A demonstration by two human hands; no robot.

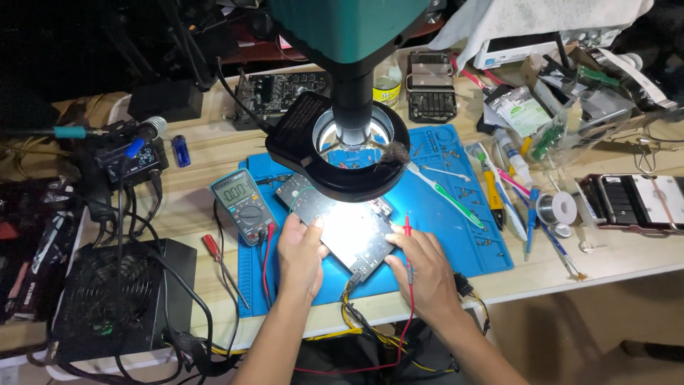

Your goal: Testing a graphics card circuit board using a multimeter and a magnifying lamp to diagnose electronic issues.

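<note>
both hands on a dark circuit board (342, 228) under the microscope ring light (342, 153), mid blue mat (456, 235).

left hand (301, 257) lies flat on the board's near-left edge, fingers spread, pinning it rather than gripping, likely so it stays put under the lens. right hand (424, 274) is closed around a red test probe (407, 229), tip up at the board's right edge, red lead trailing off the tabletop's front edge. board sits tilted diagonally, centred under the light, which washes out its middle. yellow wires (356, 321) hang from its near corner. multimeter (244, 203) rests on the mat's left edge, face up and readable beside the left hand. a white-and-green toothbrush (445, 192) lies right of the board. black power supply (107, 299) at the tabletop's front-left corner.
</note>
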